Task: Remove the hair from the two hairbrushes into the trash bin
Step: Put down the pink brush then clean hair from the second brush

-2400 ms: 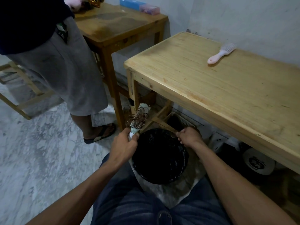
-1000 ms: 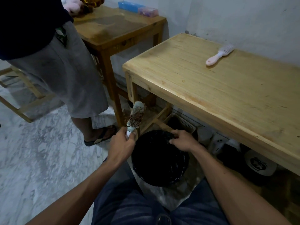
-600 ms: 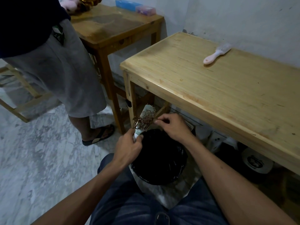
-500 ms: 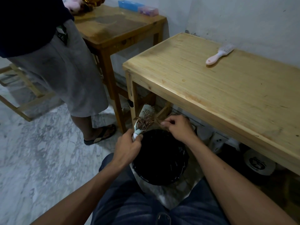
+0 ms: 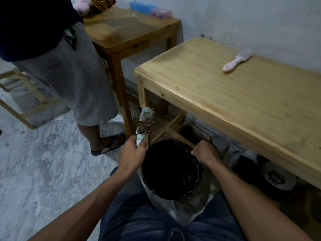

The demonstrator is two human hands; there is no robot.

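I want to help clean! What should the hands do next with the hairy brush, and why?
Probably the right hand, now by the rim of the black trash bin, should reach over and pinch the tangle of hair. The left hand holds the white hairbrush by its handle beside the bin, and the hair is on its bristles.

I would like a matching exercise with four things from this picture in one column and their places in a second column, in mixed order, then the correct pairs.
Things:
1. white hairbrush
2. pink brush
3. bin
4. blue box

Places:
A. on the darker table at the back
B. on the floor, before the person's knees
C. in the left hand
D. on the light table, near the wall

Pairs: 1-C, 2-D, 3-B, 4-A
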